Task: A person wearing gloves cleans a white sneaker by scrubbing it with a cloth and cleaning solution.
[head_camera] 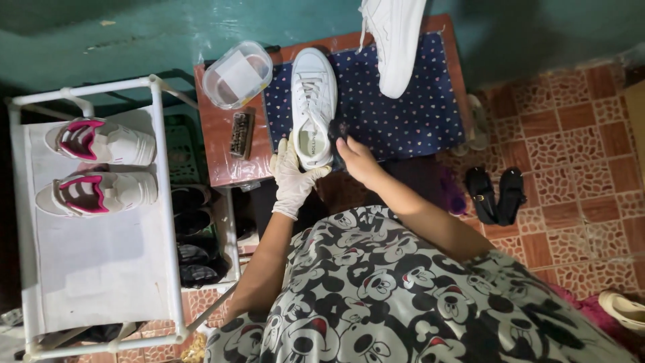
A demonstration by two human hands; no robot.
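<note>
Steadying the white sneaker (313,101) at its heel, your gloved left hand (293,180) grips it. Your right hand (356,160) pinches a dark brush (337,131); next, work along the side with light strokes.

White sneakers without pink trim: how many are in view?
2. One white sneaker lies on the dotted blue mat, held at its heel by the gloved left hand and the right hand. The other sneaker sits at the mat's far edge, partly cropped.
</note>
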